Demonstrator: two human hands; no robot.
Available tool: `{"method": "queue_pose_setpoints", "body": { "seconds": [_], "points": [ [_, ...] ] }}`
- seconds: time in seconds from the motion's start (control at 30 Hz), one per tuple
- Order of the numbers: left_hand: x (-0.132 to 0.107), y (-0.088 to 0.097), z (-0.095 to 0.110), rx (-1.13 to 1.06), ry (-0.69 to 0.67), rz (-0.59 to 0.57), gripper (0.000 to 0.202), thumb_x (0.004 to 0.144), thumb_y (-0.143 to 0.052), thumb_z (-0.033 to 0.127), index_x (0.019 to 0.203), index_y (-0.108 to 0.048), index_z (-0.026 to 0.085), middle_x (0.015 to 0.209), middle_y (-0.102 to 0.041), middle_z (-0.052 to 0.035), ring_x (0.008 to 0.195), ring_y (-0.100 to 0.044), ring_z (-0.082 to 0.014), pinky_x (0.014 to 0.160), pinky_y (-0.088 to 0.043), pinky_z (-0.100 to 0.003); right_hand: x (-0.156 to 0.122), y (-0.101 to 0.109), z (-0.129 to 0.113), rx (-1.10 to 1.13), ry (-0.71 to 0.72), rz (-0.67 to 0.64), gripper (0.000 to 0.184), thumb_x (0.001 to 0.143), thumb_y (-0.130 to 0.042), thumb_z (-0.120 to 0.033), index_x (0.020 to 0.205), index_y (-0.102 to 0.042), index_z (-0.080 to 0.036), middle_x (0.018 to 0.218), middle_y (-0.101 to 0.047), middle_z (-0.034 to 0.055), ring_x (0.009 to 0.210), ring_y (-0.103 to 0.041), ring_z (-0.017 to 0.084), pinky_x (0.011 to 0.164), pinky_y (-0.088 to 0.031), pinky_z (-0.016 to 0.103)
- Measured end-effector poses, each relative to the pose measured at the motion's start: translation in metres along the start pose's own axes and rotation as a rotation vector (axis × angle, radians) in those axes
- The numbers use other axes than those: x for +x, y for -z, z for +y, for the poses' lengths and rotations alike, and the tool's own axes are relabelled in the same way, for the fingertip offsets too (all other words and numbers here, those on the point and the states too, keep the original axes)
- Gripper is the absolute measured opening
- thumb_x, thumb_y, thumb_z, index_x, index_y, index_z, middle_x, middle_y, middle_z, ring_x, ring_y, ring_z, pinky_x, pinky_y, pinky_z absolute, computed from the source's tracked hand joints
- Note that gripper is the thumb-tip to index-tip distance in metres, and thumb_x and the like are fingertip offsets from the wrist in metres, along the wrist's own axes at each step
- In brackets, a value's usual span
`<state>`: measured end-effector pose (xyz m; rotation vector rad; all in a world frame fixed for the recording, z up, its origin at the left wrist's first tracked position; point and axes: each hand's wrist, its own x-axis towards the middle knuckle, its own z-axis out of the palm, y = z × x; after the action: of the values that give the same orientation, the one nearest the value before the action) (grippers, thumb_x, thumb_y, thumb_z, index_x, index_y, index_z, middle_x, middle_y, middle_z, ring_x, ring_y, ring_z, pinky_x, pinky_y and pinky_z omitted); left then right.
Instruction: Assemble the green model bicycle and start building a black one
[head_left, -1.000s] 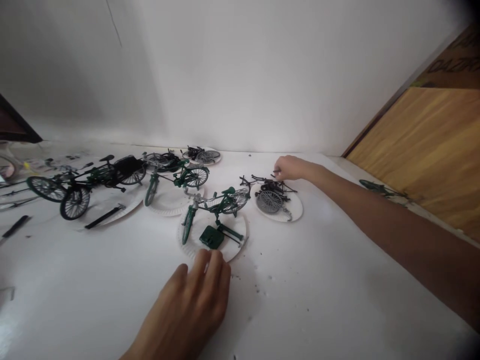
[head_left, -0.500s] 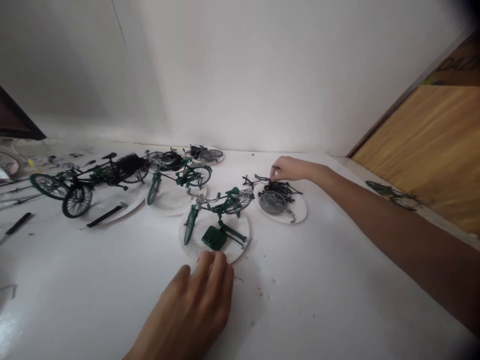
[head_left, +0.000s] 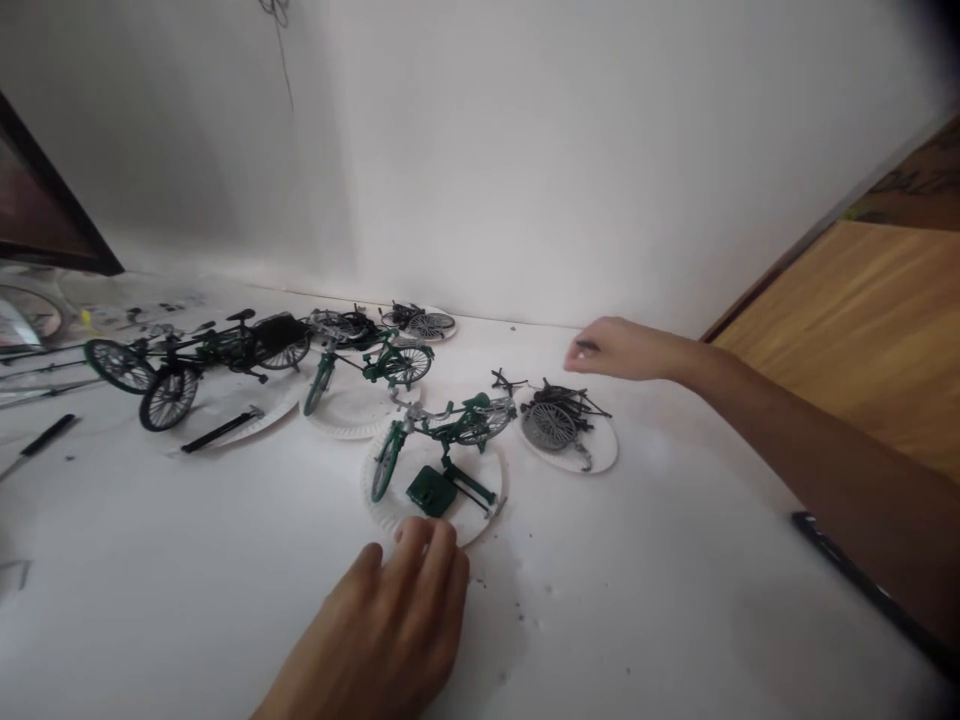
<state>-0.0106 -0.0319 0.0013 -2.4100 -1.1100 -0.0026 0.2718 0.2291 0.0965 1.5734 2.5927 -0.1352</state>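
- The right hand (head_left: 622, 350) is above the tabletop (head_left: 637, 600). Its fingers (head_left: 577, 352) seem closed in a pinch on a small dark part (head_left: 589, 345), but this part is too small to tell its shape well.
- The small dark part is in the air, just beyond the black bicycle parts (head_left: 562, 405), which lie on a paper plate (head_left: 596, 455).
- The left hand (head_left: 397, 625) is open and relaxed. Its fingertips (head_left: 424, 530) touch the edge of the front paper plate (head_left: 390, 515), near a dark green block (head_left: 431, 490) and a green model bicycle (head_left: 457, 425).
- The small dark part is probably light, stiff and easy to drop, so the fingertips suit it best.
- The model bicycle seems stiff in the frame but fragile in the thin spokes, so it is better to hold the frame, not the wheels.
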Motion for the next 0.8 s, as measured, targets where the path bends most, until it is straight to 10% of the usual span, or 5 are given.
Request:
{"method": "queue_pose_setpoints", "body": {
  "seconds": [0.2,0.47,0.8],
  "points": [
    [0.0,0.001,-0.003,0.005,-0.025,0.005,0.035,0.091,-0.053,0.004,0.119,-0.07,0.018,0.124,-0.07,-0.0092,0.107,-0.068,-0.0238,0.066,-0.056,-0.026,0.033,-0.026,-0.048,0.045,0.086,-0.016,0.026,0.083,-0.066,-0.042,0.092,-0.077,-0.02,0.084,-0.073,0.0077,0.068,-0.06,0.018,0.059,-0.037,0.03],
    [0.002,0.002,-0.004,-0.009,-0.023,-0.004,0.033,0.096,-0.046,0.008,0.118,-0.07,0.018,0.119,-0.072,-0.0081,0.106,-0.068,-0.0237,0.066,-0.059,-0.027,0.047,-0.05,-0.05,0.037,0.075,-0.026,0.015,0.079,-0.067,-0.032,0.079,-0.072,-0.018,0.07,-0.066,0.0066,0.058,-0.051,0.015,0.055,-0.031,0.032],
    [0.0,-0.005,-0.002,-0.017,-0.029,0.061,0.035,0.092,-0.048,0.005,0.118,-0.069,0.016,0.12,-0.071,-0.011,0.104,-0.068,-0.0264,0.063,-0.058,-0.029,0.024,-0.021,-0.039,0.046,0.023,0.141,0.016,0.084,-0.057,-0.024,0.082,-0.071,-0.015,0.076,-0.066,0.0058,0.062,-0.049,0.014,0.059,-0.032,0.03]
  ]
}}
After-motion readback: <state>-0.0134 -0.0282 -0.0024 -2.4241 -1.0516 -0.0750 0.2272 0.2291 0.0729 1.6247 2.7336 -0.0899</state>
